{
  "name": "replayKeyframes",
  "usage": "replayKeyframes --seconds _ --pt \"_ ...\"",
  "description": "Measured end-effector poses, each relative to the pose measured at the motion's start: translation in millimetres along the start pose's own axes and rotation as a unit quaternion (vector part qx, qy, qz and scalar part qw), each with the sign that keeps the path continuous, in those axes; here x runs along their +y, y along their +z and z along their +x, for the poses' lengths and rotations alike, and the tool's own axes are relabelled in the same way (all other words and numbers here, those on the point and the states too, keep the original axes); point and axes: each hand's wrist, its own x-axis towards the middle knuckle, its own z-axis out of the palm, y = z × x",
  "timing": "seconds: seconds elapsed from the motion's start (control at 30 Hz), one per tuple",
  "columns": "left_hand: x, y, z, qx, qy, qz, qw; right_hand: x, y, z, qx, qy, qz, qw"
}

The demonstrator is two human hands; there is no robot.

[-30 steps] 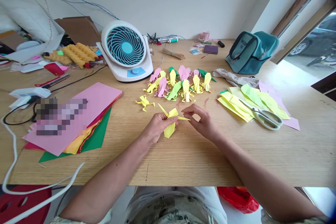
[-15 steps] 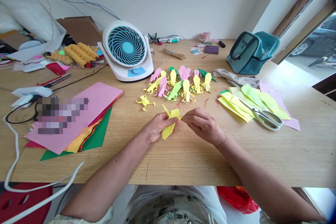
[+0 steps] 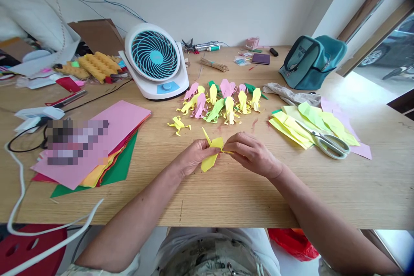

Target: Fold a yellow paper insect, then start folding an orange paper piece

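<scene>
While a folded yellow paper piece (image 3: 208, 164) is pinched between the thumb and fingers of the left hand (image 3: 195, 156), its slim right-hand point is held at the bunched fingertips of the right hand (image 3: 250, 154). The piece is held up over the counter (image 3: 207, 200), near its front edge. It is creased into a broad, angular flap below the left thumb, a smaller flap above it, and a thin spike by which the upper left is marked; its middle is covered by the thumb. The right fingers are curled inward and kept narrow, with the back of the hand turned upward. Both forearms are angled in from the lower corners, so that the hands are brought almost together.

Just beyond the left hand, a small yellow paper figure (image 3: 178, 125) is set apart from a cluster of folded paper figures (image 3: 229, 111) in pink, yellow and green. To the right, scissors (image 3: 336, 145) are laid on loose paper sheets (image 3: 287, 131). To the left, a stack of coloured paper (image 3: 126, 114) is spread, and behind it a fan (image 3: 157, 58) is stood.
</scene>
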Motion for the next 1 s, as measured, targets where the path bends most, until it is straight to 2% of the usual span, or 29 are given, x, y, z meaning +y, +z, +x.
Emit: replayKeyframes --seconds 0.3,0.43,0.57,0.67,0.8,1.0 --pt "-3.2 5.8 2.4 0.042 0.042 0.039 0.997 1.3 -0.1 -0.4 -0.002 -0.031 -0.061 0.998" --pt "-3.6 9.8 2.5 0.074 0.051 0.055 0.994 0.4 1.5 -0.6 -0.002 -0.037 -0.066 0.997" --pt "-4.3 11.6 1.9 0.079 0.057 0.064 0.993 0.8 2.0 -0.7 0.004 -0.036 -0.067 0.997" --pt "-7.1 11.5 2.7 0.097 0.088 0.11 0.985 1.0 2.7 -0.7 0.004 -0.028 -0.062 0.998" --pt "-10.8 12.2 3.4 0.117 0.15 0.168 0.967 -1.3 6.1 -0.8 0.004 0.014 -0.02 1.0" --pt "-9.9 15.5 -1.4 0.146 0.199 0.209 0.946 -8.1 17.5 -2.3 0.062 0.14 0.104 0.983"
